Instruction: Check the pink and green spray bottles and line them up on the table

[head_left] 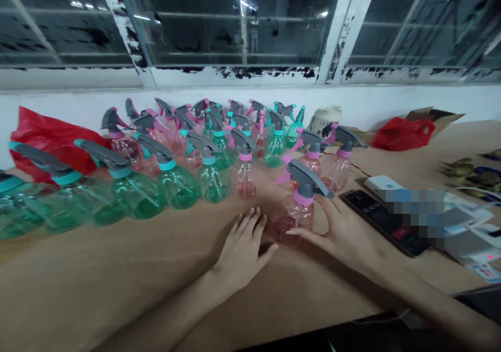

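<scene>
My right hand [344, 232] grips a pink spray bottle [291, 216] with a grey and pink trigger head, thumb on the near side and fingers behind it. The bottle stands upright on the table [156, 279]. To its left, my left hand [242, 247] lies flat on the tabletop, fingers stretched out and holding nothing. Just beyond that hand stands another pink spray bottle [246, 177]. Green spray bottles, such as one with a teal collar [213, 182], form a row toward the left. Two more pink bottles [338, 169] stand behind the gripped one.
Several more pink and green bottles crowd against the wall. A red plastic bag [50, 138] lies at the left, another red bag [405, 133] at the right beside cardboard. A phone [385, 221], white boxes and cables lie right of my hand. A white tub [325, 117] stands at the back.
</scene>
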Demonstrator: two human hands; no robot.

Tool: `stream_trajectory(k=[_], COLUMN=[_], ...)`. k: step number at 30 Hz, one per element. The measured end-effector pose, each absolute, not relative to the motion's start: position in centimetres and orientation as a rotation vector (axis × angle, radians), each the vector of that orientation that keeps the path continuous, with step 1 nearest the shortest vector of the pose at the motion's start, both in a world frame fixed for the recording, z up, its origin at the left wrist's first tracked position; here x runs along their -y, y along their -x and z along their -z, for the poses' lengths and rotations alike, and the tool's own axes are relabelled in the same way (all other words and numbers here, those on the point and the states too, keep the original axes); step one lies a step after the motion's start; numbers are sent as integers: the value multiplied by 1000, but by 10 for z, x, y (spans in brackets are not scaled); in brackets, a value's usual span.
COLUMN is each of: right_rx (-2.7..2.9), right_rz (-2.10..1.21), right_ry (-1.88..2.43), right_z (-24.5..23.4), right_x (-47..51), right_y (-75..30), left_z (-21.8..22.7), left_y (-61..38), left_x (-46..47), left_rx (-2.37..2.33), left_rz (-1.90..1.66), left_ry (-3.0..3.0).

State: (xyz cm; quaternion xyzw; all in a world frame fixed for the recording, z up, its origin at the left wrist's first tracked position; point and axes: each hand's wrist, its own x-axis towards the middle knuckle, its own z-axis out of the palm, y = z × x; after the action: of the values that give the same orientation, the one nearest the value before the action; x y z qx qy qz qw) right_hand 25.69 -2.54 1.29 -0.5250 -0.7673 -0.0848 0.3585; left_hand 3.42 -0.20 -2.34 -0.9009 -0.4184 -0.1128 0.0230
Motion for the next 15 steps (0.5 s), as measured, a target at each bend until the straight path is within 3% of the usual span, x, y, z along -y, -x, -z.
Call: stream_trajectory(k=[15], right_rx=[1982], right_rz=[365], right_ry=[1602], right_z=[-31], right_x=[-56], right_y=[-235], left_z=[31], left_y=[-33], left_x=[1], left_rx=[1300], left_rz=[416], left_ry=[2685])
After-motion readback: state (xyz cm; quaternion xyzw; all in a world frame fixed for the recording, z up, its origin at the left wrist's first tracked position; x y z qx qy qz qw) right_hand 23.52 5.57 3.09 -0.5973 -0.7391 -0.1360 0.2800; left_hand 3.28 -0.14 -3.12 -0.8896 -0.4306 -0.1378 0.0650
